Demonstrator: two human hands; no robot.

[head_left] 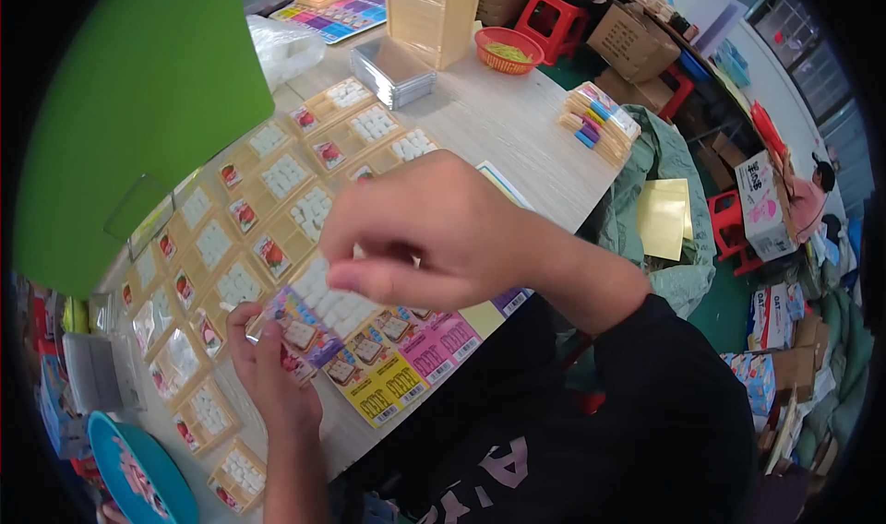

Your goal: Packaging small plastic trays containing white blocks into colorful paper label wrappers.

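My right hand [425, 233] hovers over the middle of the table with its fingers curled and the thumb against them. What it holds, if anything, is hidden. My left hand [277, 376] is lower left, its thumb and forefinger pinched around something small and pale that I cannot make out. Next to that thumb lies a purple printed card [300, 326], joined by a sheet of yellow and pink printed cards [406, 367] along the near table edge. Under my right hand is a patch of white blocks [337, 307]. Beyond are rows of beige compartment trays [286, 173] with white pieces and strawberry pictures.
A green panel [138, 136] stands at the left. At the back are a clear plastic box [395, 72], a wrapped beige stack [434, 17] and a red basket [509, 49]. Bundled trays [600, 123] sit at the right. A turquoise basin [143, 469] is lower left.
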